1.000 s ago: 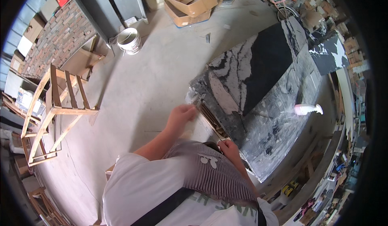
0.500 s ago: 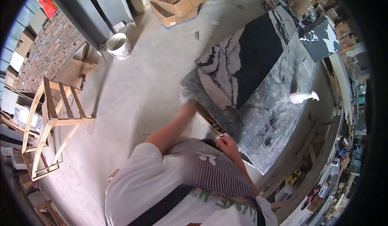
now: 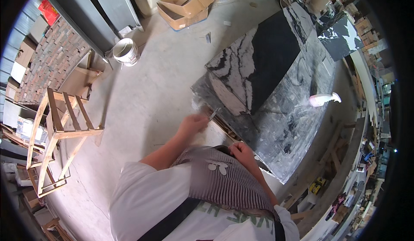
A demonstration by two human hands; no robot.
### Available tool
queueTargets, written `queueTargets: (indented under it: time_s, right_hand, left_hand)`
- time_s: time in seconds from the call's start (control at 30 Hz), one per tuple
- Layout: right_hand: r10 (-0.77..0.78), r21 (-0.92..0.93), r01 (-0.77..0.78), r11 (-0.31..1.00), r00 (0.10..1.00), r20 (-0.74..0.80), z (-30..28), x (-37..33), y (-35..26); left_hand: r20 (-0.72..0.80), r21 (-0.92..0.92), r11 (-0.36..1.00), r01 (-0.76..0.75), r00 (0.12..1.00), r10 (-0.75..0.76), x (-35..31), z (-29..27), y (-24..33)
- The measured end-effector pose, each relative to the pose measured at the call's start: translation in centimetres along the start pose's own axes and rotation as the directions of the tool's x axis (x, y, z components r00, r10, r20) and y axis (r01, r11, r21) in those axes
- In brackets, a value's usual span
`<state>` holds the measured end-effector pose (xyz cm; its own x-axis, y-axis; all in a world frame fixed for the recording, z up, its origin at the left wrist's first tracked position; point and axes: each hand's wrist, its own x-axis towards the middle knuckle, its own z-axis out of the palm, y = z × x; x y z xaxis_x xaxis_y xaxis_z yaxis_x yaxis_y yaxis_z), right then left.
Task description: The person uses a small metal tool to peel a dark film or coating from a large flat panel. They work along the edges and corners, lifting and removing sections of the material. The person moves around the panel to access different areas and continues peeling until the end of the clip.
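Observation:
My left hand (image 3: 193,125) is closed around a slim grey tool (image 3: 214,113), its thin end pointing towards the near left edge of the worktable (image 3: 289,133). Blur hides exactly what kind of tool it is. Close to my body, my right hand (image 3: 242,152) has its fingers curled on the upper edge of my striped apron (image 3: 228,176), beside a dark opening in the cloth. On the worktable lies a black and white marble-patterned slab (image 3: 276,55), with a marbled strip (image 3: 228,95) along its near left side. Neither hand touches the slab.
A white and pink spray bottle (image 3: 324,99) stands on the table's right side. On the floor are a white bucket (image 3: 126,52), cardboard boxes (image 3: 185,8) and a wooden frame (image 3: 73,129). Shelving with wood pieces (image 3: 327,167) runs along the right.
My left hand has drawn back from the table's corner towards my body, and the slim tool now shows in it. My right hand stays at the apron's edge.

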<state>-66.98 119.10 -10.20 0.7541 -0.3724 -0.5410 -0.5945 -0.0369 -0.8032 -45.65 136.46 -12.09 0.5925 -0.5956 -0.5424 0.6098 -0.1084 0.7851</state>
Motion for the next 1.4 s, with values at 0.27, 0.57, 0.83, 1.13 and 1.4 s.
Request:
queueTargets:
  time_s: [0.27,0.57,0.83,1.13,1.4]
  right_hand:
    - [-0.211,0.328,0.241,0.913,0.969,-0.126,-1.1,-0.3,-7.5]
    - [-0.373,0.325,0.426,0.844,0.903,-0.214,-4.5,-1.8,-11.1]
    - [-0.564,0.060,0.605,0.794,0.771,-0.296,-10.7,-2.7,-10.4]
    - [-0.212,0.687,0.511,0.517,0.854,-0.475,-17.4,2.2,-5.2]
    - [-0.068,0.853,0.419,0.310,0.905,-0.420,-21.4,6.5,-2.6]
  left_hand:
    - [0.150,0.216,0.966,-0.140,0.983,0.109,-5.6,2.2,5.9]
    - [0.416,0.498,0.768,-0.403,0.888,0.196,-5.7,6.6,8.2]
    - [0.428,0.318,0.901,-0.294,0.893,0.140,-4.7,13.0,10.9]
    - [0.441,0.330,0.886,-0.327,0.883,0.161,-1.3,16.9,13.0]
    - [0.587,0.634,0.484,-0.603,0.783,0.207,3.0,21.5,11.5]
